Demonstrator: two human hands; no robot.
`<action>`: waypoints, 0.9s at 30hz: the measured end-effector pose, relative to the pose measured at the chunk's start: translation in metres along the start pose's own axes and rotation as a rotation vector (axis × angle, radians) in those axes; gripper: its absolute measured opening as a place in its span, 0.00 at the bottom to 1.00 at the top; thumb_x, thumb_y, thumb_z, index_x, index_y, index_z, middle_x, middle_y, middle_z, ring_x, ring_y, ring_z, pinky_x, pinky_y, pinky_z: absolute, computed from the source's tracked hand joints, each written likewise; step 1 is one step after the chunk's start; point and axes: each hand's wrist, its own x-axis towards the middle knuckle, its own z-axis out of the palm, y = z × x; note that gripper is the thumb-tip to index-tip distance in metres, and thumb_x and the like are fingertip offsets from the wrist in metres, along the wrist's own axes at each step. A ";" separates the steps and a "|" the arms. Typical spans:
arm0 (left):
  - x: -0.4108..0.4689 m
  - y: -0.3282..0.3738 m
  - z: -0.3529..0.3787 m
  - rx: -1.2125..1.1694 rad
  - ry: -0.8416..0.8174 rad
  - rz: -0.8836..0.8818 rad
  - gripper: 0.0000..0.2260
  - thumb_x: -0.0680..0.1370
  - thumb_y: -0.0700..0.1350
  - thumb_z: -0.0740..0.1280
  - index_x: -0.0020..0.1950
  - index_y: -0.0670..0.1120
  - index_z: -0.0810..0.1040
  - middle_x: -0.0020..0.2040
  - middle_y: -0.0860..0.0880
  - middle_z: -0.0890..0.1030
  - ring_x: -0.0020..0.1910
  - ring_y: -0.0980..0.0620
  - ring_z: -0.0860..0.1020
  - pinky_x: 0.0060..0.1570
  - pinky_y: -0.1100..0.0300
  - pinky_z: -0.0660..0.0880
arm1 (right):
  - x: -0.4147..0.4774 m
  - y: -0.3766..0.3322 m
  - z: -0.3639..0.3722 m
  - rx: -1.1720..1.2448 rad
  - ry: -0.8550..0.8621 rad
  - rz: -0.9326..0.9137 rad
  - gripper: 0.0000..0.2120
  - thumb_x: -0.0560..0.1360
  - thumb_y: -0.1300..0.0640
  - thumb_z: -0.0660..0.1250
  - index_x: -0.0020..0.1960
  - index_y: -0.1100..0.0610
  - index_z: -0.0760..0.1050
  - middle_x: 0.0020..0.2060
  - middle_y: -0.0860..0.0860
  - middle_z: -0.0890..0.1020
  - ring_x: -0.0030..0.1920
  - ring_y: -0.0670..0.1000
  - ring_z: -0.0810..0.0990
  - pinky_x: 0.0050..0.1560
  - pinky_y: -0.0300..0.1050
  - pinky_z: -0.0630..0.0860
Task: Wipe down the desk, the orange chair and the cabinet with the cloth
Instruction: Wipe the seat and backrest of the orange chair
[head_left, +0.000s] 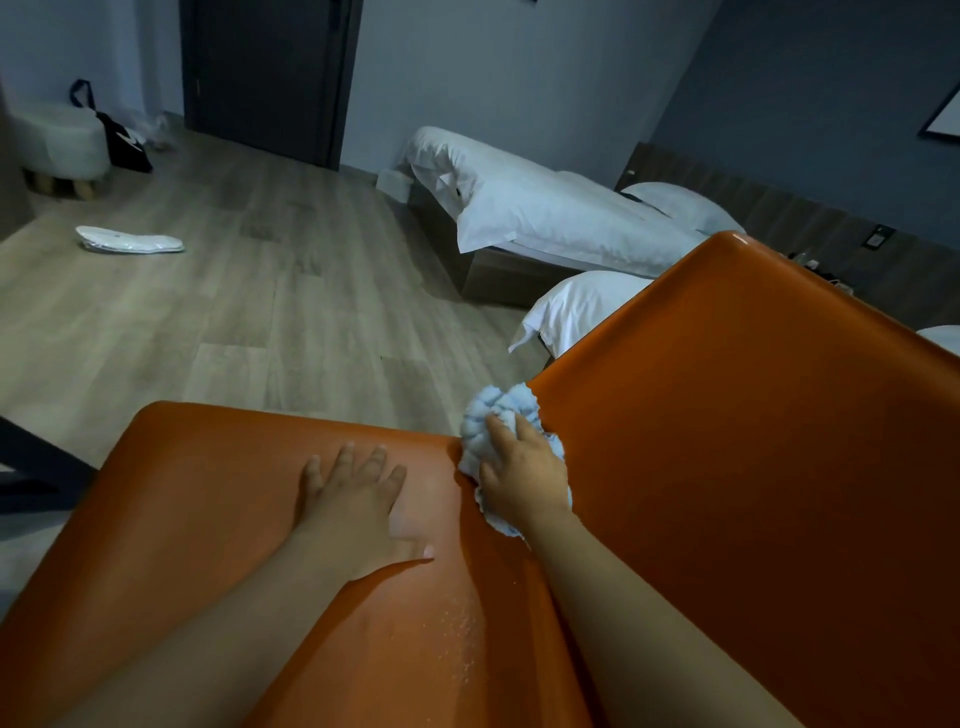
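Up close, the chair (727, 441) fills the lower frame: glossy orange, smooth, its seat and backrest meeting in a crease that runs toward the camera. Small pale droplets or specks dot the seat just beside that crease, near the bottom. The left hand (353, 499) lies flat on the seat, palm down, fingers (345, 460) spread and thumb stretched toward the crease. The right hand (522, 467) presses the cloth (493, 410) into the far end of the crease, fingers curled over it and bunching it. The cloth is pale blue, thick and fluffy, crumpled into a wad that sticks out past the fingertips and trails under the wrist. Beyond the chair lie a wood-look floor (234, 322) and beds (545, 213) with white linen. A flat white bundle (130, 240) lies on the floor, well apart from the chair.
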 end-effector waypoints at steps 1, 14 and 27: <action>0.000 0.000 0.000 0.002 0.005 0.000 0.48 0.66 0.78 0.55 0.79 0.55 0.45 0.79 0.50 0.41 0.77 0.42 0.39 0.72 0.37 0.39 | 0.001 0.002 0.000 0.044 -0.012 0.005 0.27 0.79 0.49 0.57 0.77 0.48 0.58 0.74 0.53 0.63 0.70 0.55 0.67 0.62 0.50 0.70; -0.005 0.007 -0.019 -0.372 0.162 0.079 0.48 0.64 0.76 0.58 0.77 0.51 0.57 0.76 0.49 0.62 0.75 0.46 0.60 0.72 0.45 0.58 | -0.048 0.013 -0.107 0.281 0.136 -0.148 0.20 0.79 0.50 0.63 0.70 0.51 0.71 0.65 0.49 0.75 0.63 0.48 0.74 0.56 0.38 0.70; 0.020 0.106 -0.024 -0.414 0.196 0.067 0.48 0.62 0.76 0.64 0.76 0.62 0.50 0.77 0.49 0.41 0.74 0.38 0.52 0.68 0.45 0.62 | -0.128 0.057 -0.239 -0.173 0.032 -0.141 0.20 0.79 0.49 0.64 0.70 0.48 0.70 0.64 0.48 0.75 0.63 0.49 0.74 0.61 0.45 0.74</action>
